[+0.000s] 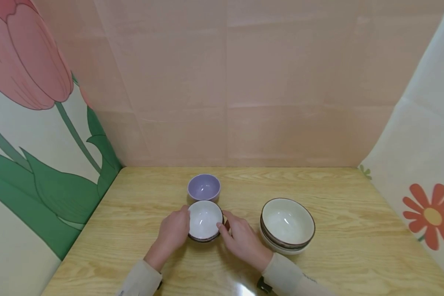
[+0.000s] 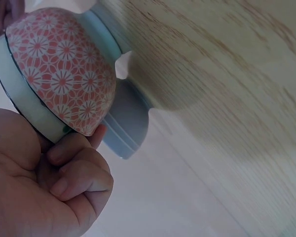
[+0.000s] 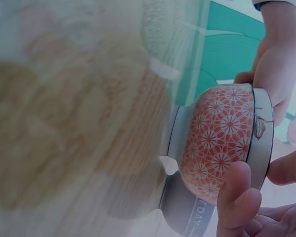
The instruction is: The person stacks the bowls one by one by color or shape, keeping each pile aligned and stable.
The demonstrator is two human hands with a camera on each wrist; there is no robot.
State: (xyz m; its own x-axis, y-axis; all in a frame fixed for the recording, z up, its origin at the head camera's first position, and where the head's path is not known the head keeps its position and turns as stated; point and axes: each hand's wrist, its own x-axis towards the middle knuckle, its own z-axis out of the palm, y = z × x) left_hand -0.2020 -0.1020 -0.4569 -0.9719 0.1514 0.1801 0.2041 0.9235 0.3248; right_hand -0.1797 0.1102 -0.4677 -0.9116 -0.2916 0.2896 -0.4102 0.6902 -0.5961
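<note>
Both hands hold a small nested pair of bowls. The upper white bowl (image 1: pixel 205 220) has a dark rim and a plant drawing on its outer band; beneath it is a red bowl with white flower patterns (image 3: pixel 219 140). My left hand (image 1: pixel 174 229) pinches the rim on the left side, fingers curled. On the right side my right hand (image 1: pixel 244 239) grips with the thumb at the rim and fingers against the outer wall. Directly behind, a purple bowl (image 1: pixel 204 187) stands on the table, overlapped by the held pair in the head view.
To the right, a stack of larger cream bowls with brown rims (image 1: pixel 287 222) stands on the wooden table (image 1: pixel 348 230). A plain pinkish backdrop (image 1: pixel 281 82) closes the rear, with flower-printed sheets at both sides.
</note>
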